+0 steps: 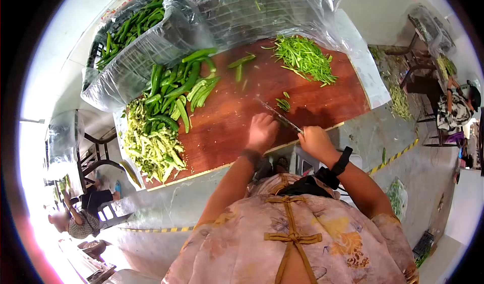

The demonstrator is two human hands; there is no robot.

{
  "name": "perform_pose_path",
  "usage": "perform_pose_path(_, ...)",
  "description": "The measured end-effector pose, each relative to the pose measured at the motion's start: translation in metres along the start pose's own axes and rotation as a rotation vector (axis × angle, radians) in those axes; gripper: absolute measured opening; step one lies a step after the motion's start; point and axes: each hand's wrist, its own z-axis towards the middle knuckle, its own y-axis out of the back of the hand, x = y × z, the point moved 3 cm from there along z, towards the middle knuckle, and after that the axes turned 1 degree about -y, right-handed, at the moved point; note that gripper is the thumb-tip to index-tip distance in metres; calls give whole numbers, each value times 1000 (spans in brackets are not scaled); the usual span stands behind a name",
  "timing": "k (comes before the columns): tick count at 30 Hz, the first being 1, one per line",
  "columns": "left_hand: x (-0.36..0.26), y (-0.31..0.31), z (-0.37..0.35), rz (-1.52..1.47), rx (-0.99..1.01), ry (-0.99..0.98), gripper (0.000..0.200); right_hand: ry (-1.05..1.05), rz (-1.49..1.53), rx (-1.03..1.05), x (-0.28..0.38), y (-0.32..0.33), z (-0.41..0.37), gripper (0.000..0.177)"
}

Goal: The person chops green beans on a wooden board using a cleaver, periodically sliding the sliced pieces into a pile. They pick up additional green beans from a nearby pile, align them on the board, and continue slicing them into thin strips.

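My right hand is closed round the handle of a knife, whose blade points up and left over the brown board. Just left of the blade, my left hand rests low over the board with its fingers curled; whatever is under them is hidden. A few short cut strips of green pepper lie to the right of the blade. Farther back on the right is a heap of thin green pepper strips. Halved peppers lie to the left, and a couple of loose pieces at the back.
Whole green peppers are piled at the board's left, beside a heap of pale pepper cores. Plastic-lined crates stand along the back, one holding peppers. Co-workers sit at far left and far right. Yellow-black tape marks the floor.
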Motion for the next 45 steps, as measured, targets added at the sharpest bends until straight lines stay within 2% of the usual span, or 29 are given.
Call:
perform_pose_path(5, -7, 11, 10, -19, -61, -29, 9, 14, 27, 3, -3, -2, -3, 24)
perform_pose_path(12, -8, 11, 7, -44, -38, -7, 12, -18, -10, 41, 3, -14, 13, 23)
perform_pose_path(15, -7, 11, 5, -23, 39, 5, 12, 47, -18, -40, 16, -25, 36, 25)
perform_pose_path(19, -10, 12, 4, -23, -30, -17, 12, 29, 27, -148, 12, -16, 43, 25)
perform_pose_path(21, -9, 14, -1, 3, -56, -2, 13, -11, 37, -138, 5, -11, 27, 24)
perform_pose_path(24, -10, 13, 0, -9, -66, -5, 13, 36, -2, -75, 3, -6, 7, 23)
perform_pose_path(26, -8, 12, -1, 17, 2, 12, 13, 54, 19, -44, 4, -5, -2, 22)
perform_pose_path(36, -4, 8, -4, -9, 2, 16, 13, -3, -59, 90, 2, -15, 3, 23)
perform_pose_path(39, -3, 3, -9, -1, 63, 1, 16, 22, -45, 16, 7, -26, 15, 23)
perform_pose_path(41, -3, 5, -6, -46, 47, 7, 21, 79, -42, -127, 19, -25, 31, 23)
perform_pose_path(45, -4, 8, -8, -18, 39, 14, 21, 72, 22, -162, 13, -16, 43, 25)
